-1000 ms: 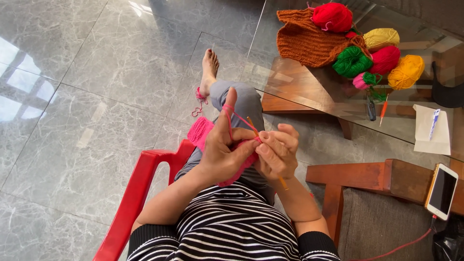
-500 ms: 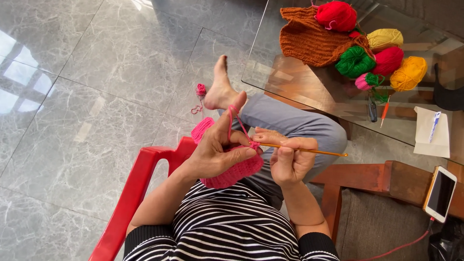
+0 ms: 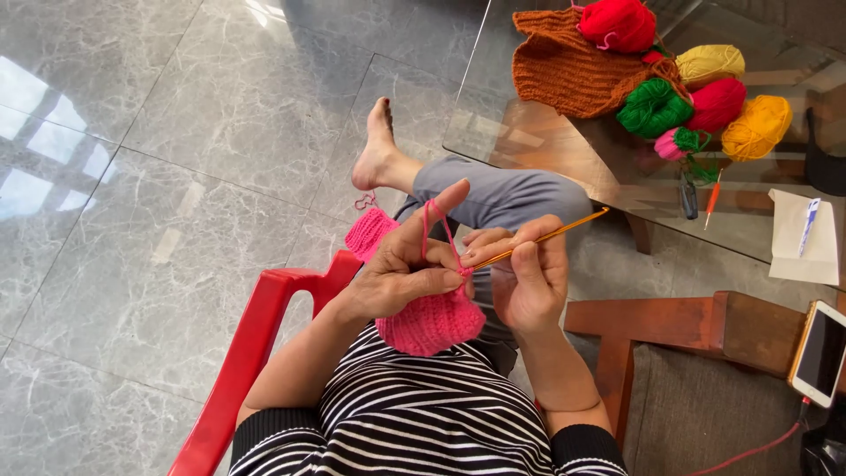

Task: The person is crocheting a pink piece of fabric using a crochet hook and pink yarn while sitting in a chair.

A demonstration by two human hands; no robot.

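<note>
Head view: left hand (image 3: pixel 407 275) pinches the top edge of the pink crochet piece (image 3: pixel 432 323), fingers closed on it, index finger raised with the pink yarn strand (image 3: pixel 434 222) looped over it. Piece hangs over the lap, just above the striped shirt (image 3: pixel 423 423). Right hand (image 3: pixel 529 282) grips the yellow crochet hook (image 3: pixel 542 238), fingers wrapped tight; hook tip at the piece's top edge, shaft angled up right. Person sits in a red chair (image 3: pixel 251 353). Glass surface (image 3: pixel 546 141) at top right: orange knit (image 3: pixel 568 70) and yarn balls (image 3: pixel 696 88) at its far edge, paper (image 3: pixel 797 251) near its right edge. Phone (image 3: pixel 821 353) on wooden seat at right.
</note>
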